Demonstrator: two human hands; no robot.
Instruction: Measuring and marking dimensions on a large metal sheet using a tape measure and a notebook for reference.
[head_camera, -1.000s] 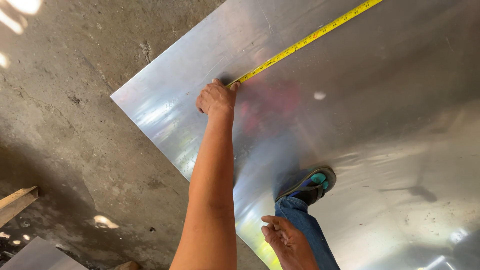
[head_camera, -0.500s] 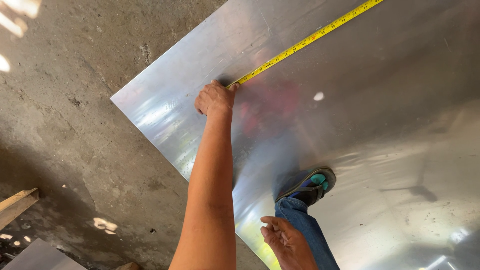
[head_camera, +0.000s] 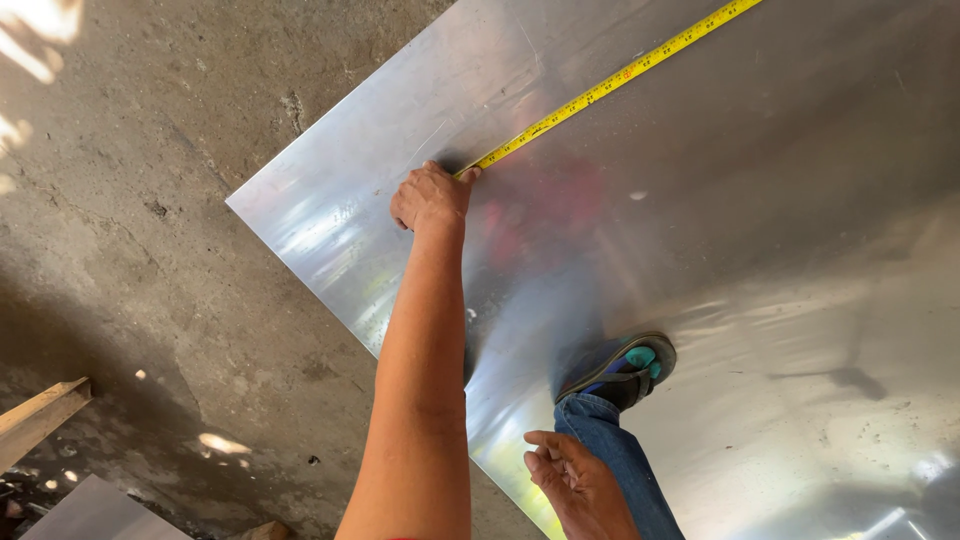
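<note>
Head view: the yellow tape measure (head_camera: 610, 80) runs off the top edge, its near end hidden under the left hand (head_camera: 432, 197). The left hand is closed, pinning the tape to the metal sheet (head_camera: 780, 200) on the concrete floor (head_camera: 150, 250). The right hand (head_camera: 575, 480) hangs loosely curled, empty, above the knee. Positions match the earlier frame.
</note>
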